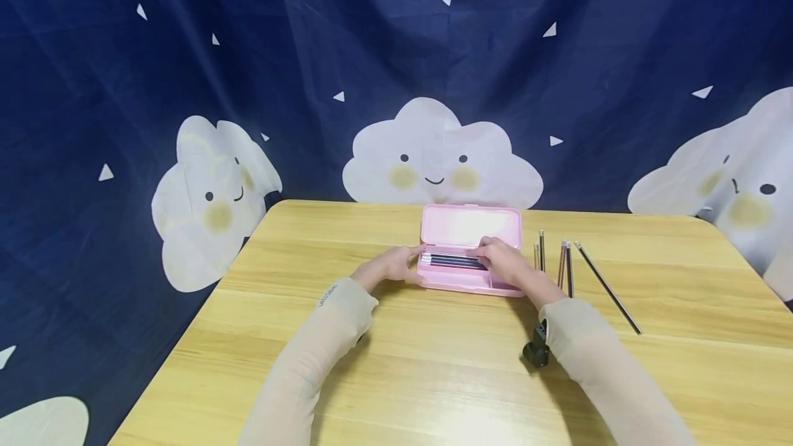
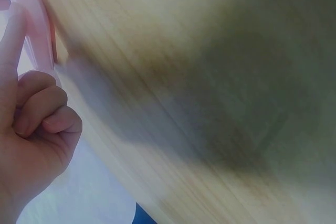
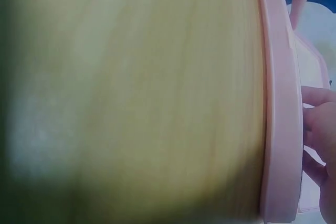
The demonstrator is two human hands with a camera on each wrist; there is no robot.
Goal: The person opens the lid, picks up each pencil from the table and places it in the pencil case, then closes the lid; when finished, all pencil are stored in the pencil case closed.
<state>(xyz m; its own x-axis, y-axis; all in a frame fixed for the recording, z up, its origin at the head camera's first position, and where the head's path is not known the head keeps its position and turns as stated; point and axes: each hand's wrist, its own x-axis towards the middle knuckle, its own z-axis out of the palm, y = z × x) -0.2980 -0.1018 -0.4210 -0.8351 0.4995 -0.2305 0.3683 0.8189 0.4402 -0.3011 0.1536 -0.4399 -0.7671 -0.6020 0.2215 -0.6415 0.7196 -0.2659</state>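
Some bent R fingers point(image 1: 480, 252) @ pencils point(image 1: 454, 261)

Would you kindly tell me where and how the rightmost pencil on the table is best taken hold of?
I'd pinch the rightmost pencil mid-shaft from above with the right hand, thumb and finger on its two long sides. It lies flat, and its slim middle is clear of the other pencils.

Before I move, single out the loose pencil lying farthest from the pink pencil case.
The rightmost loose pencil: it lies slanted and alone on the wooden table, while the other loose pencils lie closer to the pink pencil case.
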